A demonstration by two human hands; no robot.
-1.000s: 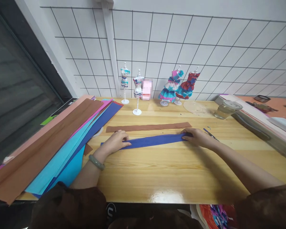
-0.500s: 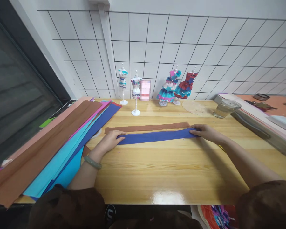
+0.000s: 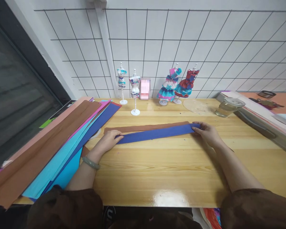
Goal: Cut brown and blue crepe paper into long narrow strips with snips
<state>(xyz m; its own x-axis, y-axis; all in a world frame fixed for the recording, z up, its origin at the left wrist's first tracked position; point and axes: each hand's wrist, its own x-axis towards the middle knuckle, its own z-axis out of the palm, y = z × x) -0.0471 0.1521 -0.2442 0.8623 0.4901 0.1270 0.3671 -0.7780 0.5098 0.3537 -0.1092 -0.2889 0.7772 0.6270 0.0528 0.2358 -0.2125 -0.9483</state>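
Observation:
A long blue paper strip [image 3: 157,133] stretches between my two hands, slanting a little upward to the right. My left hand [image 3: 109,140], with a bracelet on its wrist, pinches the strip's left end. At the other end, my right hand [image 3: 206,132] grips it between thumb and fingers. Just behind lies a brown strip [image 3: 143,128] on the wooden table, partly covered by the blue one toward the right.
On the left lies a stack of brown, pink, turquoise and blue sheets [image 3: 59,140]. Small white mannequins [image 3: 134,87] and dressed mannequins [image 3: 171,86] stand along the tiled wall. A clear cup [image 3: 228,107] sits at the back right, beside a long box [image 3: 255,117].
My right hand has lifted and moved slightly back with its end of the blue strip, which now slants more and overlaps the brown strip. The left hand has barely moved.

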